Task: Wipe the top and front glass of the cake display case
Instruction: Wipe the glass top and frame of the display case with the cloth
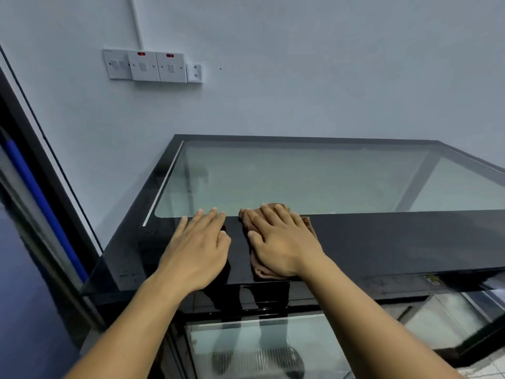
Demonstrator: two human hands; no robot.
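The cake display case (pixel 396 242) fills the middle of the view, with a black-framed top and a clear top glass (pixel 300 179). Its front glass (pixel 246 346) shows below the near edge. A brown cloth (pixel 261 270) lies on the black front band of the top. My right hand (pixel 284 242) presses flat on the cloth with straight fingers reaching the glass edge. To the left of it, my left hand (pixel 199 250) rests flat on the bare black band, fingers straight, holding nothing.
A pale wall stands behind the case, with a row of switches (pixel 153 65) high on the left. A dark door frame with a blue strip (pixel 41 203) runs along the left side, close to the case's left edge.
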